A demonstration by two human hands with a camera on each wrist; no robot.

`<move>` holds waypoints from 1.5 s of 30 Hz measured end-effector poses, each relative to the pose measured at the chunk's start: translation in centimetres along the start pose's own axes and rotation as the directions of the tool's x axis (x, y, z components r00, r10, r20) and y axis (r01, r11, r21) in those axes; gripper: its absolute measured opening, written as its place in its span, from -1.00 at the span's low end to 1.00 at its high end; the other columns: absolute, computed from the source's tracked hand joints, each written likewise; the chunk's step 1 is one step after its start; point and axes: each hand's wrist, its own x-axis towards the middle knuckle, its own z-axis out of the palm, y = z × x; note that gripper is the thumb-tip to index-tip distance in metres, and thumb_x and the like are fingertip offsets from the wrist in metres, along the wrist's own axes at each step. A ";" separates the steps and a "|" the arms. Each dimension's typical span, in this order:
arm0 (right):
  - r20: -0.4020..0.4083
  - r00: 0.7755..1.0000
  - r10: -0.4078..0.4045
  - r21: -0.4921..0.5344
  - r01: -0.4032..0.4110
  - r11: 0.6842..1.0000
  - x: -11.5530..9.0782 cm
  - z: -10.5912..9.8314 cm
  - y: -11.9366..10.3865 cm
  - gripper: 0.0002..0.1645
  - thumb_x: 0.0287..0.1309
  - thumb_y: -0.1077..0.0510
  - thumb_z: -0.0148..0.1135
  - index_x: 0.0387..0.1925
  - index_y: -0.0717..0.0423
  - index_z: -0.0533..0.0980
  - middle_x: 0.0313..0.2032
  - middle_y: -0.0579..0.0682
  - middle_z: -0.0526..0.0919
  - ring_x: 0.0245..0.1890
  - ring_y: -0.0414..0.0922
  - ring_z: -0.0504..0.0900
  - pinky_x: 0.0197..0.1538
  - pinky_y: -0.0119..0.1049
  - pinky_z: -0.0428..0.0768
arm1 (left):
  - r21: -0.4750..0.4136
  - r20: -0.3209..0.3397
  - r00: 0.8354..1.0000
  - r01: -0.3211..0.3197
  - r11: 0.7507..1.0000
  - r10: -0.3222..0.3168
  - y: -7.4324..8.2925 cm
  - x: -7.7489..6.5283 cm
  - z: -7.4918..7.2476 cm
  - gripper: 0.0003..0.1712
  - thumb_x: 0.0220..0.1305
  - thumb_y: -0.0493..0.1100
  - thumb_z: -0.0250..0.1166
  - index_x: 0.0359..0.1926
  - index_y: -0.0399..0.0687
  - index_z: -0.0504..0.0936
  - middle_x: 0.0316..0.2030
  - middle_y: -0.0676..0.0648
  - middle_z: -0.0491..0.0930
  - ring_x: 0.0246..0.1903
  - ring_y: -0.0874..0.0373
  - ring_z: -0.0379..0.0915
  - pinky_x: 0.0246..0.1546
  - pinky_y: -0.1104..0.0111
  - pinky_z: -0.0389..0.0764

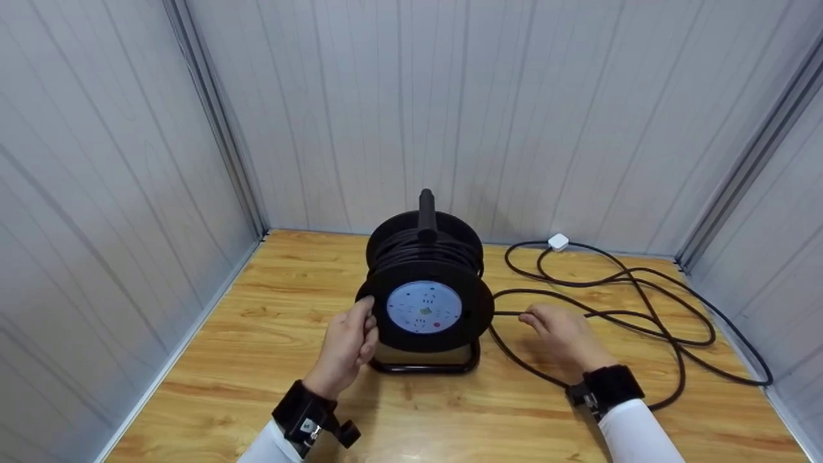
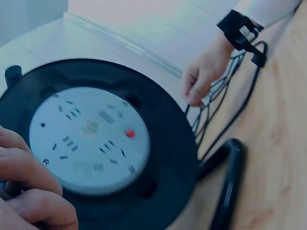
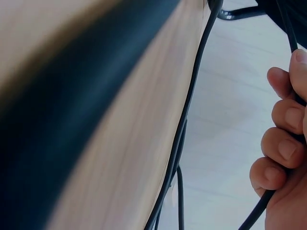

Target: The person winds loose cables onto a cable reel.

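Note:
A black cable reel (image 1: 427,270) stands on its tube stand in the middle of the table, with black cable wound between its flanges. Its front carries a pale round socket panel (image 2: 89,140) with a red button. At the reel's left rim, the curled fingers of my left hand (image 1: 346,347) grip a small dark winding knob (image 2: 13,188), mostly hidden by them. To the right of the reel, my right hand (image 1: 562,331) holds the black cable (image 3: 256,211). In the right wrist view the cable runs through the curled fingers, up toward the reel.
Loose loops of the cable spread over the right side of the wooden table (image 1: 270,334), one passing by the right wrist. A white plug (image 1: 558,242) lies near the back wall (image 1: 360,116). Pale panel walls enclose the table at left, back and right. The reel's carrying handle (image 1: 426,215) sticks up.

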 end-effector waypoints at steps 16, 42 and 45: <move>-0.015 0.996 -0.087 -0.005 0.087 0.996 2.2 2.4 -2.8 -0.71 0.51 -0.15 0.08 -0.27 -0.15 0.60 -0.37 -0.35 0.58 -0.43 -0.32 0.56 -0.37 -0.30 0.52 | 0.013 0.124 0.986 -0.113 0.994 0.111 3.4 0.8 3.6 -0.32 0.45 0.20 0.22 -0.69 -0.06 0.22 -0.86 0.02 0.20 -0.91 0.24 -0.01 -0.87 0.39 0.00; 0.113 0.993 0.042 0.066 -0.049 0.997 4.2 4.7 -6.5 -0.78 0.47 -0.02 0.09 -0.23 -0.16 0.64 -0.19 -0.06 0.76 -0.13 -0.04 0.73 -0.05 -0.03 0.67 | 0.056 0.271 0.961 -0.081 0.995 0.063 4.7 1.4 7.5 -0.34 0.48 0.25 0.16 -0.64 -0.06 0.26 -0.83 0.02 0.22 -0.86 0.23 0.02 -0.83 0.41 0.06; 0.123 0.992 0.024 0.056 -0.031 0.998 4.5 4.9 -6.7 -0.84 0.39 0.09 0.14 -0.25 -0.05 0.64 -0.21 0.01 0.76 -0.14 0.03 0.73 -0.06 0.00 0.67 | 0.077 0.289 0.955 -0.092 0.993 0.066 4.7 1.6 7.7 -0.31 0.48 0.26 0.14 -0.66 -0.06 0.25 -0.84 0.02 0.21 -0.86 0.23 0.02 -0.83 0.40 0.07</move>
